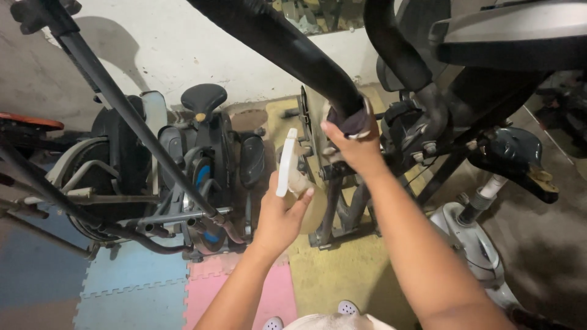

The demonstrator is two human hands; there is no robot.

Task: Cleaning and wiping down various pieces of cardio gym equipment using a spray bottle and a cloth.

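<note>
Left hand [280, 214] sits near centre frame, fingers wrapped tight around a white-triggered spray bottle [292, 174], its nozzle head pointing up toward twelve o'clock. Right hand [354, 146], just at one o'clock of the left, is closed over a dark cloth [350, 122], pressing it against the black padded handlebar [287, 49] that slants in from eleven o'clock. A black-saddled exercise bike [202, 153] stands at nine o'clock of the hands. Down at seven o'clock lie blue and pink foam floor mats [140, 287]; a white machine base [477, 244] rests at four o'clock.
</note>
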